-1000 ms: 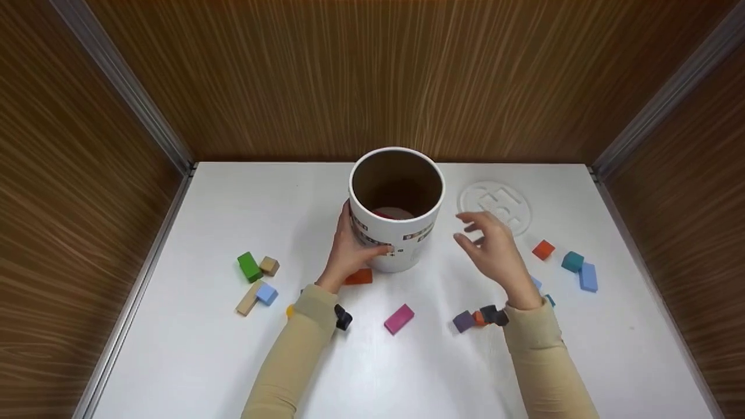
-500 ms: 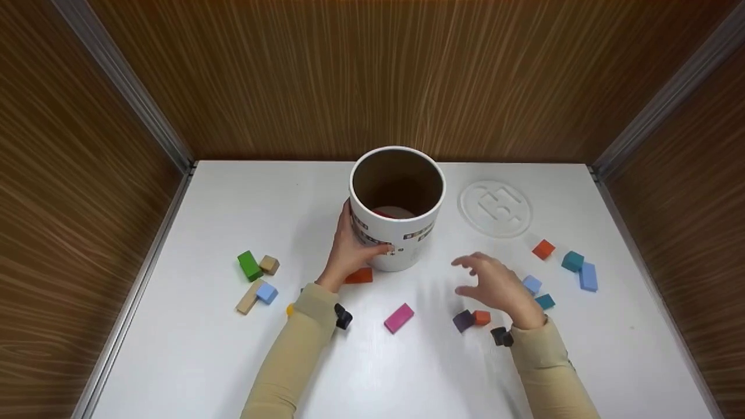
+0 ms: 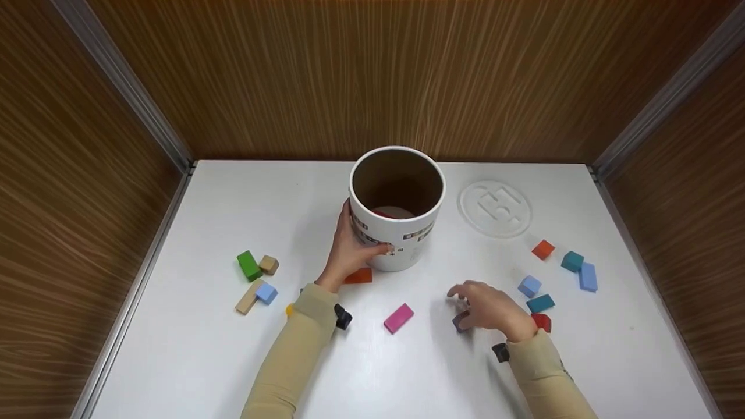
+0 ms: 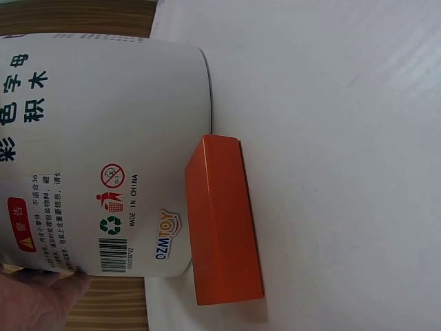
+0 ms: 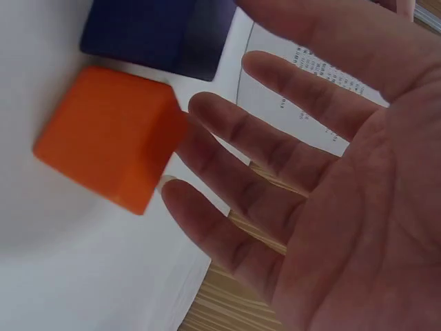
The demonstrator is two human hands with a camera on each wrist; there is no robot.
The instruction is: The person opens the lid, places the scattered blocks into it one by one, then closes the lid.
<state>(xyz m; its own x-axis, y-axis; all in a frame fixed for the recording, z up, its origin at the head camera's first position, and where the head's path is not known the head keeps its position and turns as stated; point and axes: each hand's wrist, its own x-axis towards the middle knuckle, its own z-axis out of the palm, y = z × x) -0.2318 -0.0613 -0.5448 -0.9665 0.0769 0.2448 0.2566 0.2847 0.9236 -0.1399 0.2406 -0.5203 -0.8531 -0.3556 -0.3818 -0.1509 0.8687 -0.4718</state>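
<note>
My left hand (image 3: pixel 353 254) grips a white printed canister (image 3: pixel 416 247) low on its left side, thumb across the front. The canister stands upright with its mouth uncovered, and something red shows inside. Against its base lies an orange-red block (image 4: pixel 227 221), also seen in the left wrist view. My right hand (image 3: pixel 492 308) is spread low over the table, fingers loosely bent. Under its thumb a dark purple block (image 3: pixel 459 322) partly shows. In the right wrist view, an orange block (image 5: pixel 103 138) is right at the fingertips, beside the purple block (image 5: pixel 155 34). The head view hides this orange block.
A clear round lid (image 3: pixel 495 208) lies right of the canister. A pink block (image 3: pixel 398 318) sits in front. More blocks lie left, including a green block (image 3: pixel 249 266), and right, including a teal block (image 3: pixel 540 303). Wood-grain panels (image 3: pixel 372 81) enclose the table.
My right hand has come down and toward me from beside the canister to the purple and orange blocks. A red block has come into view by its wrist. The left hand keeps its hold.
</note>
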